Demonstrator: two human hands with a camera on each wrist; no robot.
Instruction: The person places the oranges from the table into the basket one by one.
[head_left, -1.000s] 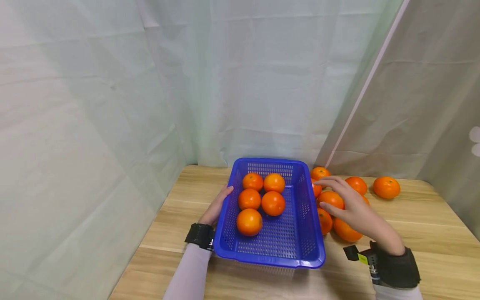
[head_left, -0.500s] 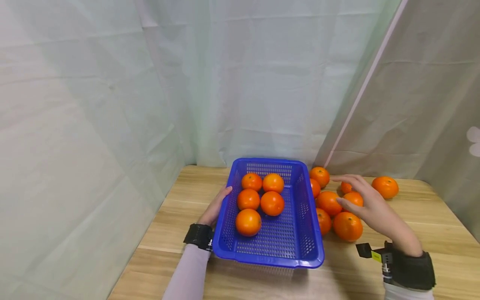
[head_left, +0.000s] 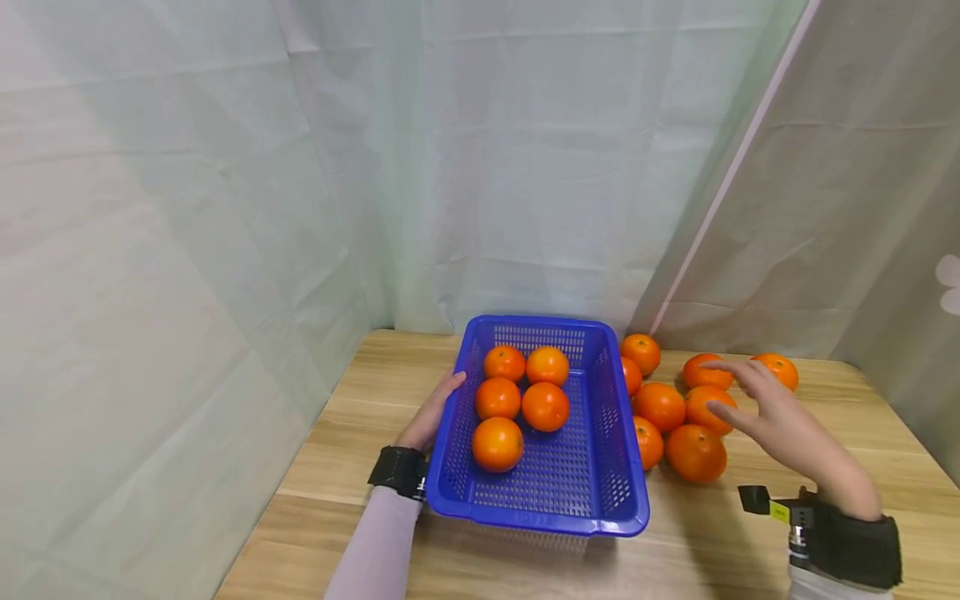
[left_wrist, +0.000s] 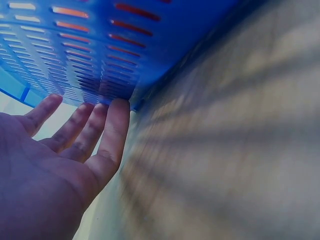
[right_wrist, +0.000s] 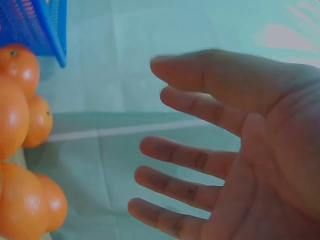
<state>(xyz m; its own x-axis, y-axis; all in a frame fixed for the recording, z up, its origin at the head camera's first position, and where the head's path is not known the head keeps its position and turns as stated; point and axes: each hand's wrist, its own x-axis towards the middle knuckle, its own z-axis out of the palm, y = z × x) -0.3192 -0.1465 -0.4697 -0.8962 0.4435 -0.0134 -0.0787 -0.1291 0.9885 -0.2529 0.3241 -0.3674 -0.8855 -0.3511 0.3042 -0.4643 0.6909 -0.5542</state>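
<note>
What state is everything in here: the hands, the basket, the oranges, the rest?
Blue basket: partly filled, some bare floor showing.
Oranges inside: five, whole, unpeeled.
Loose oranges: on the table right of the basket, whole where visible, unpeeled.
Left hand: fingers touching the basket's side.
Right hand: fingers apart, holding nothing.
Black wrist straps: wrapped round both wrists.
Pale curtain: hanging, creased.

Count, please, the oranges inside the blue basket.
5: the far-left orange, far-right orange, middle-left orange, middle-right orange and near-left orange.
</note>
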